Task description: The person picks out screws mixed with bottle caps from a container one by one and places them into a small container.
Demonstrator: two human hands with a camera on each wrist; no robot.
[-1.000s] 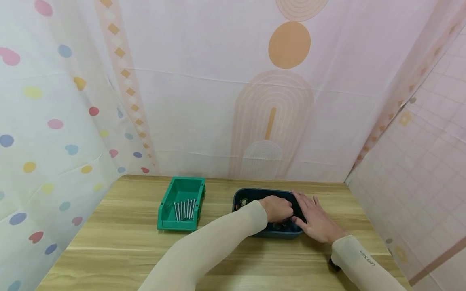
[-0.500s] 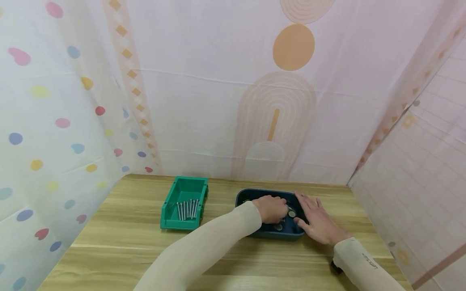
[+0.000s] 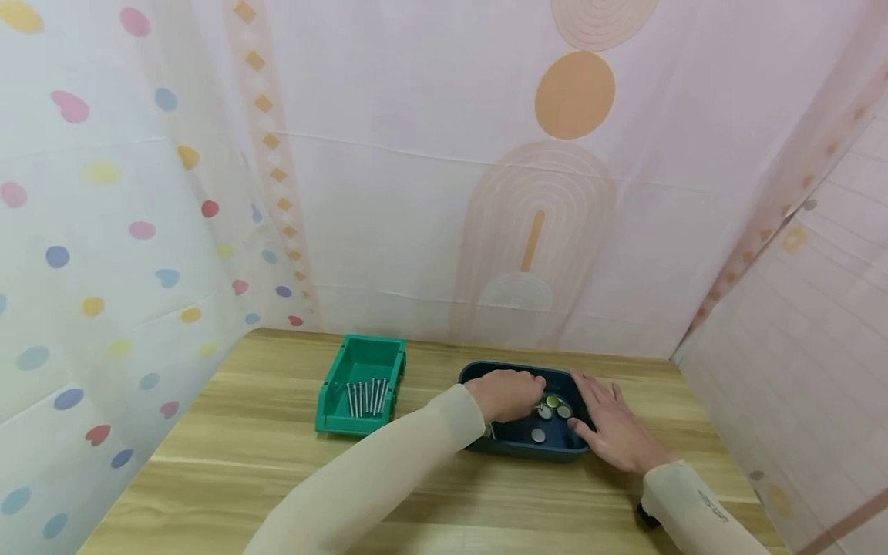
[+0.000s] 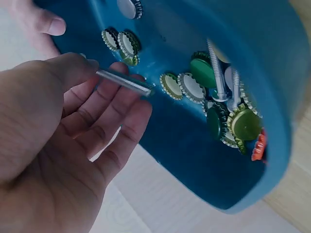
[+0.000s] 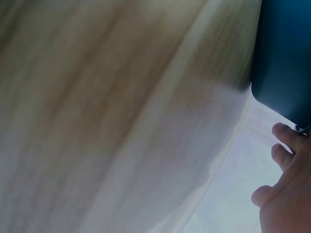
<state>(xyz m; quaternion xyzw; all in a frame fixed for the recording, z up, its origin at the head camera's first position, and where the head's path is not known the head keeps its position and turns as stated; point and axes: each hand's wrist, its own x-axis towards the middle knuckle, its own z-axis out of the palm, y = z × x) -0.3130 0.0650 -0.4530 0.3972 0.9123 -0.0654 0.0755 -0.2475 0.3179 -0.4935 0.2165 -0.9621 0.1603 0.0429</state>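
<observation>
My left hand (image 3: pixel 506 395) is over the dark blue bin (image 3: pixel 520 452). It pinches a silver bolt (image 4: pixel 127 83) between thumb and fingertips, with the threaded end pointing away from the palm. Inside the bin, bottle caps (image 3: pixel 552 401) are scattered, some gold, green or silver. Two more bolts (image 4: pixel 217 73) lean among a heap of caps near one end, where a red cap (image 4: pixel 259 145) also lies. At the bin's right end my right hand (image 3: pixel 613 432) rests against the rim, fingers extended and thumb near the front corner.
To the left stands a green open-front bin (image 3: pixel 347 425), with several silver bolts (image 3: pixel 368 397) side by side in it. Both bins are on a wooden table (image 3: pixel 277 462). A patterned curtain (image 3: pixel 388 231) hangs behind the table's back edge.
My left hand has drawn back leftward within the blue bin, uncovering more bottle caps at its right side. The right hand stays at the rim. The head view has shifted slightly left.
</observation>
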